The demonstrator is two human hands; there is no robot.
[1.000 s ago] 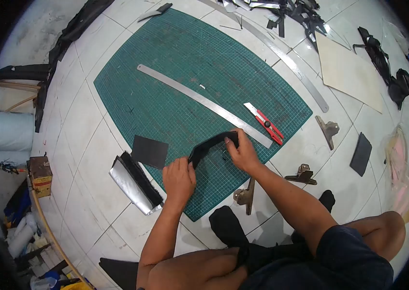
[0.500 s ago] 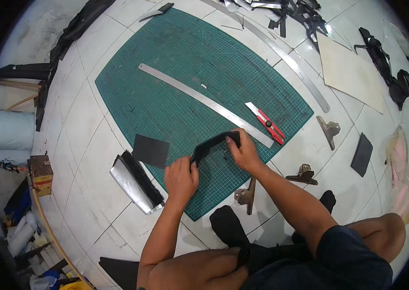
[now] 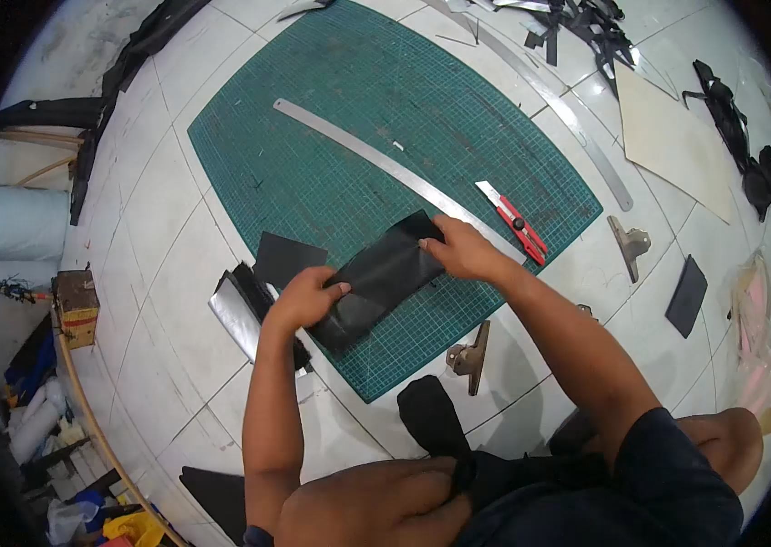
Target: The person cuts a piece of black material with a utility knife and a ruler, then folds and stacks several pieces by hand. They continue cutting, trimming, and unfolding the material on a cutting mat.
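A rectangular black sheet (image 3: 381,283), leather-like and slightly shiny, is stretched between my hands over the near part of the green cutting mat (image 3: 358,73). My left hand (image 3: 306,296) grips its left end, thumb on top. My right hand (image 3: 463,248) pinches the far right end. Just beyond lies a steel ruler (image 3: 358,148), set diagonally on the mat. A red utility knife (image 3: 515,223) with its blade out rests close to my right hand. By my left hand are a small dark square piece (image 3: 287,259) and a stack of black and silver sheets (image 3: 235,319), partly hidden by my forearm.
Metal bulldog clips lie on the tiles, one clip (image 3: 469,357) near my foot and another clip (image 3: 629,246) to the right. A long steel strip (image 3: 568,118), a cream board (image 3: 668,146) and a dark pad (image 3: 686,296) lie farther right. Black scraps (image 3: 586,32) are piled at the top.
The black sheet was bent and seen nearly edge-on; now it is spread with its broad face up. My left hand has moved left and up, and the right hand slightly right.
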